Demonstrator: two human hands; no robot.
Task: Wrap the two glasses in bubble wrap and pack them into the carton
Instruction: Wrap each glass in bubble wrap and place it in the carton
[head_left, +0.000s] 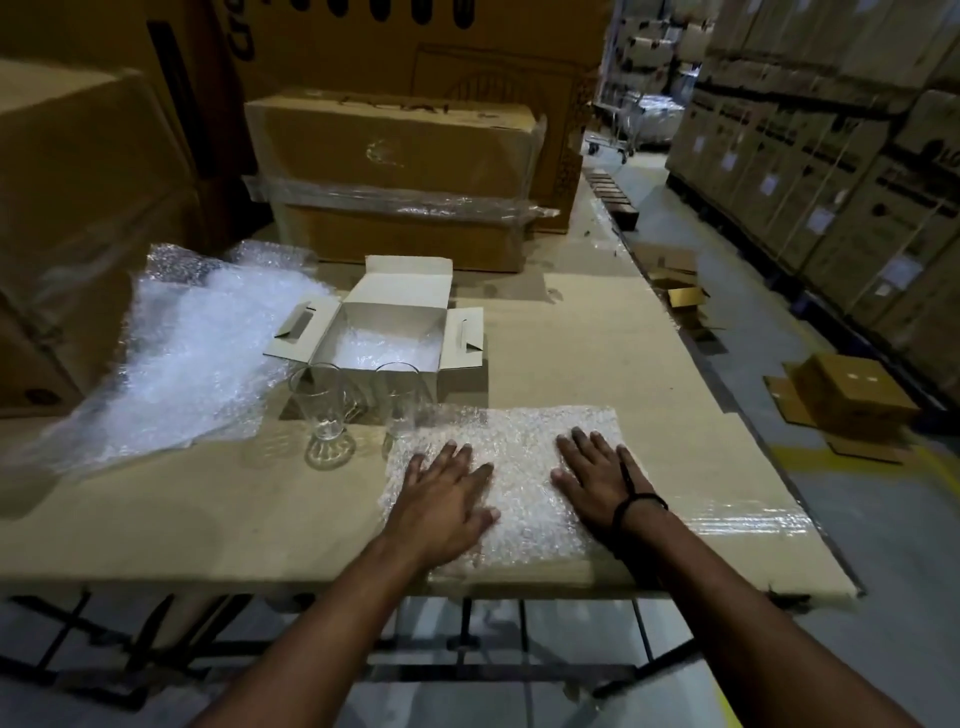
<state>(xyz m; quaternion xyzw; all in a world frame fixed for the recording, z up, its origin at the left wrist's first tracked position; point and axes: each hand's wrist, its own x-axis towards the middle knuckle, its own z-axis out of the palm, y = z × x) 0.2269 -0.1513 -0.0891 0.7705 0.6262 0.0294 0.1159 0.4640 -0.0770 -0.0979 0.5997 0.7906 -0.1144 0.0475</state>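
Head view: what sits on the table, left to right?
loose wrap → left glass → right glass → left hand → right hand. Carton and flat sheet skipped: each spans several of these.

No complete wording is legible. The stacked cartons on the right (831, 171) carry dark printed bands and small white labels (821, 219), all too blurred to read. The far-right carton (935, 150) shows a cropped mark beginning "L". The large rear carton (311, 31) bears big dark letters (244, 44), cut off and unreadable. The taped brown carton (395, 145) has faint, illegible markings on top.
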